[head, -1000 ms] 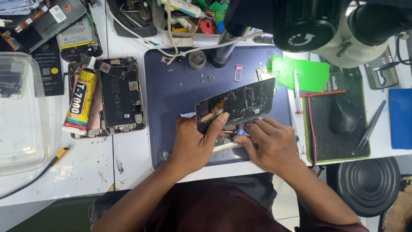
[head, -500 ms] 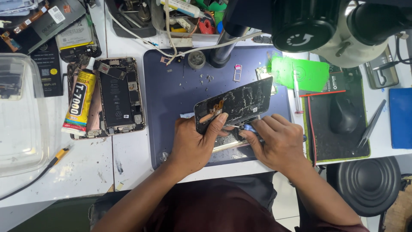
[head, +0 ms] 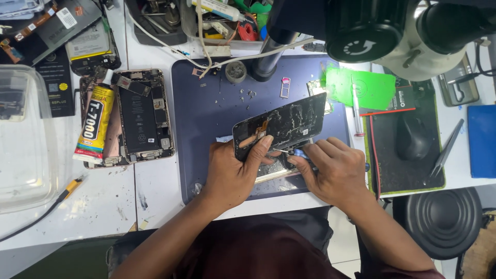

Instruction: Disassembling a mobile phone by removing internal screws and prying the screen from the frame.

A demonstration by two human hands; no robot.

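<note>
Phone screen panel [head: 281, 126] sits tilted up over the phone body [head: 279, 173] on the dark blue mat [head: 206, 119]. Left hand [head: 232, 173] is clamped on the panel's lower left edge, thumb on top. Right hand [head: 330, 173] pinches a small blue-handled screwdriver [head: 294, 153] (tip tucked under the panel). An opened phone [head: 142, 116] and a glue tube [head: 94, 124] lie well off to the left.

Phone screen panel [head: 281, 126]: glossy black glass, smeared with pale adhesive residue. Work mat [head: 206, 113]: matt, smooth, dark blue rubber. Glue tube [head: 95, 124]: glossy, creased foil. Storage box [head: 23, 139]: clear plastic. Table [head: 103, 206]: white, scuffed, stained.
</note>
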